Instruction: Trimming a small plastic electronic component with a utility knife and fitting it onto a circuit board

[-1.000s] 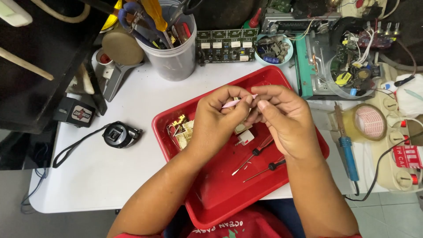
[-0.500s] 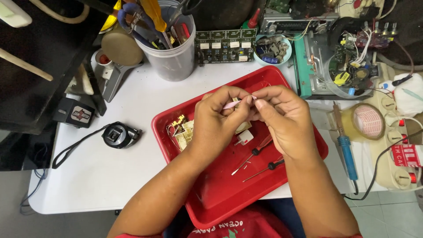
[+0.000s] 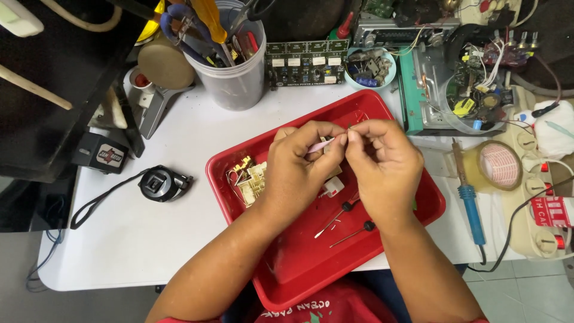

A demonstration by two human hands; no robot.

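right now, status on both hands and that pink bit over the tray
Left hand pinching thin pink piece. Right hand fingertips meet it from the other side. Both over red tray; two small screwdrivers lie beneath, clear.

Two hands, the left hand [image 3: 297,162] and the right hand [image 3: 382,161], meet over one red tray [image 3: 299,269] at the table's front edge, pinching one thin pink piece [image 3: 320,145] between them. In the tray lie two small black-handled screwdrivers [image 3: 339,212], one near its middle and one nearer its right side, and one cluster of cream-coloured parts [image 3: 250,179] at its left edge. Along the table's back edge stand one clear tub of tools [image 3: 233,78], one green circuit board [image 3: 306,60] and one small blue bowl [image 3: 369,66]; one blue soldering iron [image 3: 469,203] and one roll of tape [image 3: 496,167] lie near the right edge.
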